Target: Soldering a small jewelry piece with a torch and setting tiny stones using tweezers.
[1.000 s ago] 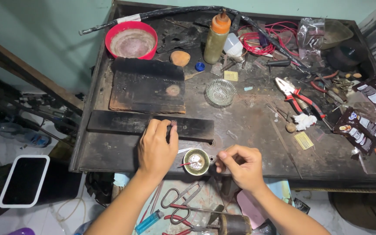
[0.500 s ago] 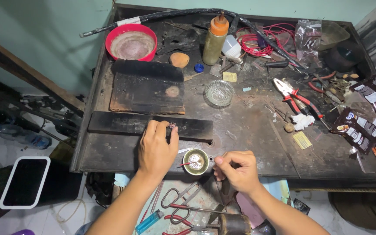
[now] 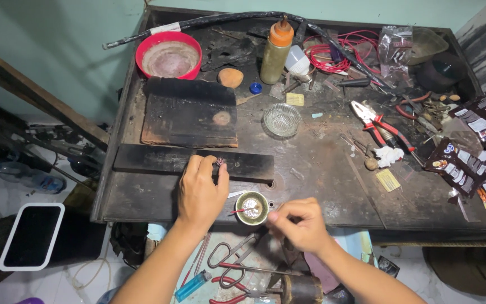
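Head view: the camera looked down on a dark, scorched workbench crowded with tools, both bare hands at its near edge.
Left hand: the left hand lay palm down on the bench, its fingers curled over the near edge of a long dark wooden bar; thumb and forefinger were closed on a small beaded metal piece at the fingertips.
Right hand: the right hand hovered at the bench edge, fingers bunched in a pinch on a thin tool too small to identify; its red-marked tip reached into the small round metal dish.
Small round metal dish: the small round metal dish sat between the two hands, just beside the left thumb and just ahead of the right fingertips, with a pale silvery content inside.
Beyond the fingers: a charred block lay just past the bar, a clear glass dish farther out, then a red bowl and an orange-capped bottle at the far side.
Right of the fingers: red-handled pliers and dark snack packets lay well apart from the right hand.
Below the hands: scissors and a blue lighter lay under the bench edge.
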